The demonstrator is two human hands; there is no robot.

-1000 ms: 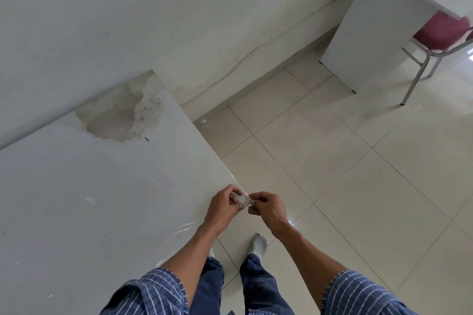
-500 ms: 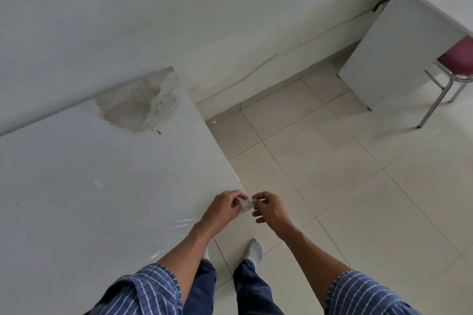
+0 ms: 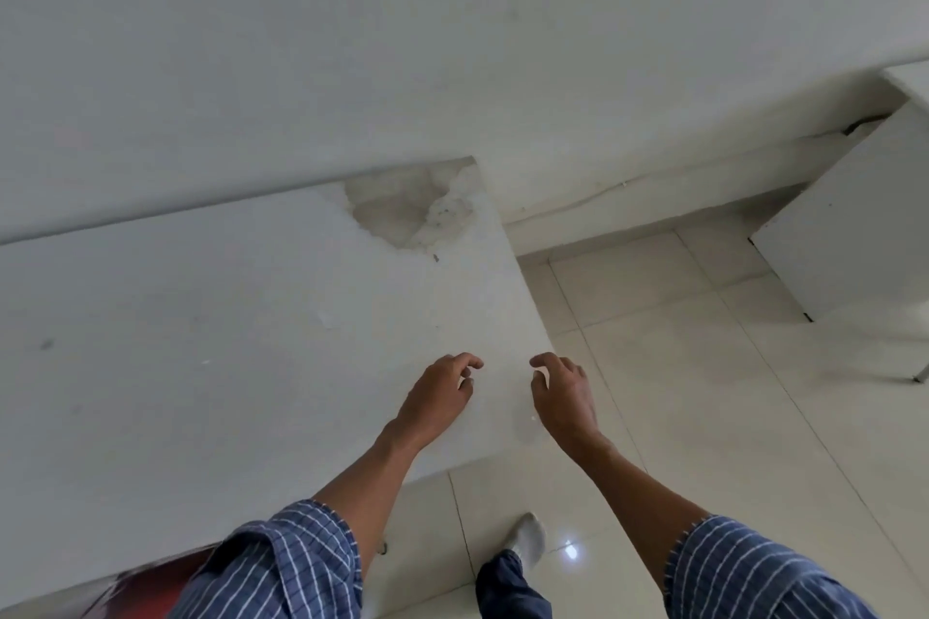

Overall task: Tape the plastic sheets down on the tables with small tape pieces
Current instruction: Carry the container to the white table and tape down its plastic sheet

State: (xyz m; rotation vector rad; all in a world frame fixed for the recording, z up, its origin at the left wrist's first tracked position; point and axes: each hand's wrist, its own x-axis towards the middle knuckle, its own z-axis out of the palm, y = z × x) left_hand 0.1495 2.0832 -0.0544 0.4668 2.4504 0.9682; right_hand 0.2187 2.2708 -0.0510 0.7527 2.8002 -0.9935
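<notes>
On my feed a plain white wall (image 3: 452, 40) fills the far half of the scene. A white skirting (image 3: 653, 166) runs along its foot, with a thin cable (image 3: 623, 185) strung along it. The right side is a floor of large pale tiles (image 3: 704, 392) with grey joints, and a small glare spot (image 3: 570, 552) shines on a near tile. A white panel (image 3: 854, 236) stands on the floor at far right, and a slim metal leg (image 3: 921, 374) shows at the right edge. Something red (image 3: 146, 583) sits near left, too blurred for me to name.
</notes>
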